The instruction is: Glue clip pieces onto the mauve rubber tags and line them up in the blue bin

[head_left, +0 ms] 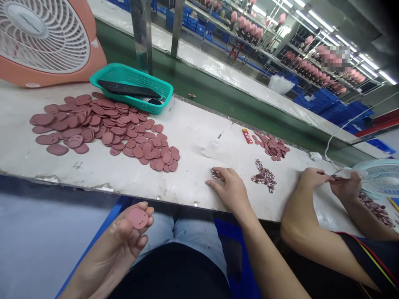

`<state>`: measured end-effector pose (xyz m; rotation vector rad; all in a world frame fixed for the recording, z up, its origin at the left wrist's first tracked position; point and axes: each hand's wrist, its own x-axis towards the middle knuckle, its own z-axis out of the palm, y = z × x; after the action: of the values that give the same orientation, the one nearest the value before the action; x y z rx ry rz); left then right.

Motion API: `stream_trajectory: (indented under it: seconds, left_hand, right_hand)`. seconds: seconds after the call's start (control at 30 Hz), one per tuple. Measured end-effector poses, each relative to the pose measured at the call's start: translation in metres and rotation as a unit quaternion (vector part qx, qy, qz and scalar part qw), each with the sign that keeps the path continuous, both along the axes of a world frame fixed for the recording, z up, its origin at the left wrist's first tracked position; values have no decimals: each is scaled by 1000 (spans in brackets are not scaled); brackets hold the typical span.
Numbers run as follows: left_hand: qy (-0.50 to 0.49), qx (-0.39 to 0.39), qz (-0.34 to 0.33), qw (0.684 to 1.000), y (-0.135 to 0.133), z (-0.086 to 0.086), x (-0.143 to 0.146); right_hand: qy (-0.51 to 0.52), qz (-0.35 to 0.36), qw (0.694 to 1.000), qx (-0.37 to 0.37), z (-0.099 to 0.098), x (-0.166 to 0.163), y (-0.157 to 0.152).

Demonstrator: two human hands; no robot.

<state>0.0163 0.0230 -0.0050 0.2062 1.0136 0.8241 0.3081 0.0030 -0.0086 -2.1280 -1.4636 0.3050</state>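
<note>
My left hand [124, 232] is raised in front of the table edge, pinching a flat dusty-pink disc [137, 218] with small holes near one side. On the white tabletop rests my right hand [230, 189], thumb and fingers apart around a few small shiny brown-and-silver pieces [214, 172]. Its curled fingers partly cover these pieces. Just beyond it is a translucent bottle [213, 147] with a thin needle tip. A large pile of similar pink discs [106, 124] spreads over the left of the table.
A teal basket [165, 101] holding dark items and an orange fan [90, 45] stand at the back left. Right of me lie more pink discs [272, 147], small shiny pieces [264, 176] and a red-yellow tube [247, 136]. A co-worker's hands [347, 187] work near a blue fan [383, 176].
</note>
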Motion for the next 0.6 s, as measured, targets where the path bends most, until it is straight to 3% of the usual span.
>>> stream_trajectory:
  seconds: [0.33,0.6]
  left_hand:
    - [-13,26,-32,999,-7,16,6]
    - [-47,50,-71,995,-9,3,-2]
  right_hand:
    - [-137,-12,990,-11,-16,6,10]
    - [-47,40,998,-24,-1,7,4]
